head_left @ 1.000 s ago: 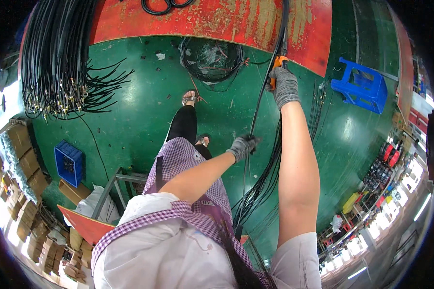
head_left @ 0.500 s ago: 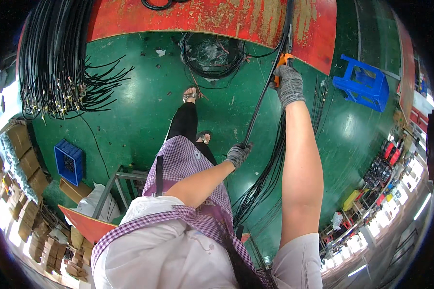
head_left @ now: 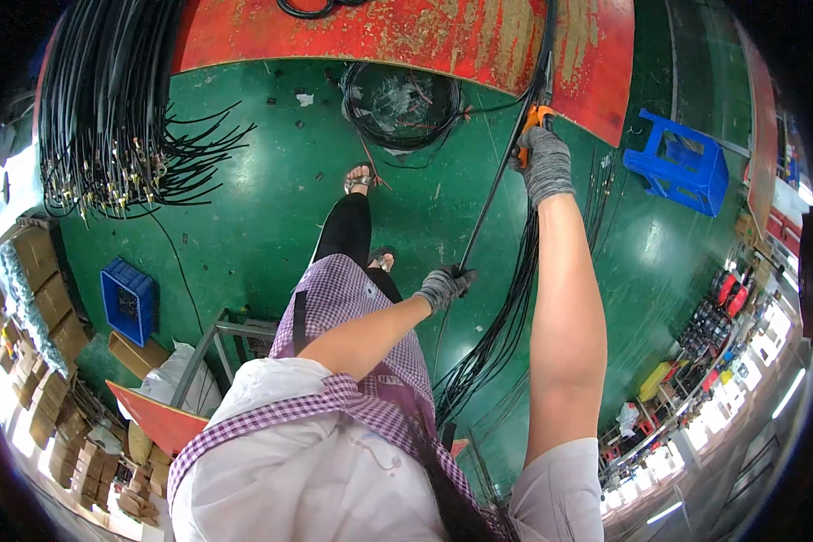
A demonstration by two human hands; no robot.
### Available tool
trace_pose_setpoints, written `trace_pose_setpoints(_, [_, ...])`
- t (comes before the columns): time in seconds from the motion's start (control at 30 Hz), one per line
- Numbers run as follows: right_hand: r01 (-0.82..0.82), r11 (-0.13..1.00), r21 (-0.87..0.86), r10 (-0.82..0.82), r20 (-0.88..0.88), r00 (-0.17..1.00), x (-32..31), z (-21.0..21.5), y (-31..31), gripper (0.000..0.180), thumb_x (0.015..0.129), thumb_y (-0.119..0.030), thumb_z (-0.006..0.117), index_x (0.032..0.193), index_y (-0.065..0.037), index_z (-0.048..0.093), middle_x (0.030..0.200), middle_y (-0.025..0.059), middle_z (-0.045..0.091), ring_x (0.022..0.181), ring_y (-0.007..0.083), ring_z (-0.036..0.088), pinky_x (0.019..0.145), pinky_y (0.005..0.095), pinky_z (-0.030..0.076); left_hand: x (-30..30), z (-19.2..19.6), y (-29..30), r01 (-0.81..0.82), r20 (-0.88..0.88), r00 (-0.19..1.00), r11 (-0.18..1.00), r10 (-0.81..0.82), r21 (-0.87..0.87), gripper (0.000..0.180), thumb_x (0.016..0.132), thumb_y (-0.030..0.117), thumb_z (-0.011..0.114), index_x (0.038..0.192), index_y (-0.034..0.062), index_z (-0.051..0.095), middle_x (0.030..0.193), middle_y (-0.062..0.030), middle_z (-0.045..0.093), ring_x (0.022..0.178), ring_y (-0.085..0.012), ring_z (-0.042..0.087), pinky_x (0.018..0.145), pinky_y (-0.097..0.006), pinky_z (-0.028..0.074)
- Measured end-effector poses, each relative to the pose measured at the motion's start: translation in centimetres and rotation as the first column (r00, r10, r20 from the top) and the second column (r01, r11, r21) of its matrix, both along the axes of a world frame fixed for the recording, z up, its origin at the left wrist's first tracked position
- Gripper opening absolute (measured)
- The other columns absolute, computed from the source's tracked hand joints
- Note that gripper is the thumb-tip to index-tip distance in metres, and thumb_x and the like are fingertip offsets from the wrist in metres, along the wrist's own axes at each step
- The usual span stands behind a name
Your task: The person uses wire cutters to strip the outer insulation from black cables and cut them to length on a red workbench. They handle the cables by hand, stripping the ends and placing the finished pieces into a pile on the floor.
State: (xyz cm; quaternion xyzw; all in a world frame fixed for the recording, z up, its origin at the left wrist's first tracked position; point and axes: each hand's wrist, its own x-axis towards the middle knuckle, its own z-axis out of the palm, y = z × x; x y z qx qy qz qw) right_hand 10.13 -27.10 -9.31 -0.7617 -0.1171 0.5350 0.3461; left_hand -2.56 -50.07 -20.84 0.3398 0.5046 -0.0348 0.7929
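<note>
My left hand (head_left: 444, 287), in a grey knit glove, is closed around a thin black cable (head_left: 491, 199). From this hand the cable runs taut up to the right, toward the red table's edge. My gloved right hand (head_left: 547, 164) grips an orange-handled cutting tool (head_left: 535, 117). Its jaws meet the cables at the table edge; whether they are closed on one cannot be made out. A bundle of long black cables (head_left: 506, 330) hangs below the right hand, beside my right forearm, and spreads toward the floor.
The worn red table (head_left: 352, 38) spans the far side. Many black cables with metal ends (head_left: 108, 108) hang at the far left. A cable coil (head_left: 399, 135) lies on the green floor. A blue stool (head_left: 679, 161) stands right; a blue crate (head_left: 128, 303) is at left.
My left hand has shifted slightly right along with the cable. The right hand keeps its grip on the orange-handled tool, nearly in place. The whole view has moved a little.
</note>
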Motion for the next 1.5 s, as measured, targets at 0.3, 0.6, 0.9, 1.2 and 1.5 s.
trace_pose_setpoints(0.3, [0.031, 0.997, 0.065, -0.033, 0.028, 0.999, 0.7, -1.5, -0.2, 0.016, 0.062, -0.01, 0.056, 0.075, -0.001, 0.054, 0.07, 0.0096, 0.05, 0.06, 0.0204, 0.05, 0.042, 0.0303, 0.045, -0.5, -1.2, -4.8, -0.026, -0.087, 0.996, 0.991, 0.014, -0.134, 0.04, 0.077, 0.042, 0.054, 0.06, 0.0057, 0.052, 0.053, -0.0014, 0.048, 0.047, -0.0112, 0.042, 0.046, -0.029, 0.035])
trace_pose_setpoints(0.6, [0.029, 0.999, 0.042, -0.03, 0.038, 0.999, 0.6, -1.4, -0.3, 0.016, 0.063, -0.01, 0.056, 0.076, -0.002, 0.053, 0.067, 0.0087, 0.049, 0.058, 0.0198, 0.051, 0.042, 0.0305, 0.046, 0.4, -5.2, -8.3, -0.205, -0.026, 0.978, 0.978, 0.206, 0.04, 0.027, 0.082, 0.03, 0.049, 0.068, 0.0079, 0.054, 0.057, 0.0046, 0.04, 0.052, -0.0114, 0.031, 0.047, -0.028, 0.03])
trace_pose_setpoints(0.9, [0.032, 0.999, 0.027, -0.032, -0.019, 0.999, -0.1, -0.1, 0.0, 0.014, 0.064, -0.007, 0.05, 0.077, -0.004, 0.049, 0.066, 0.0056, 0.046, 0.054, 0.0199, 0.046, 0.039, 0.0311, 0.039, -0.7, -1.8, -3.8, -0.163, -0.029, 0.986, 0.985, 0.161, -0.052, 0.037, 0.078, 0.042, 0.051, 0.073, 0.0053, 0.055, 0.056, -0.003, 0.048, 0.052, -0.017, 0.043, 0.052, -0.031, 0.039])
trace_pose_setpoints(1.2, [0.034, 0.999, -0.014, -0.033, 0.015, 0.999, 0.0, -0.3, 0.1, 0.013, 0.065, -0.009, 0.051, 0.077, -0.004, 0.048, 0.065, 0.0058, 0.045, 0.056, 0.0191, 0.047, 0.042, 0.0332, 0.04, 0.1, 0.1, -1.9, -0.018, 0.054, 0.998, 0.999, 0.021, -0.042, 0.043, 0.077, 0.047, 0.051, 0.067, 0.0059, 0.054, 0.054, -0.0028, 0.049, 0.049, -0.0146, 0.043, 0.048, -0.031, 0.037])
trace_pose_setpoints(1.5, [0.009, 0.999, 0.038, -0.01, 0.029, 1.0, 0.0, -0.5, -0.2, 0.014, 0.065, -0.009, 0.052, 0.077, -0.005, 0.049, 0.066, 0.0052, 0.046, 0.057, 0.0182, 0.046, 0.041, 0.0328, 0.039, -1.0, 0.1, -4.0, -0.027, -0.098, 0.995, 1.0, 0.026, 0.0, 0.034, 0.08, 0.038, 0.049, 0.068, 0.0068, 0.055, 0.054, -0.0029, 0.046, 0.048, -0.0156, 0.039, 0.048, -0.029, 0.037])
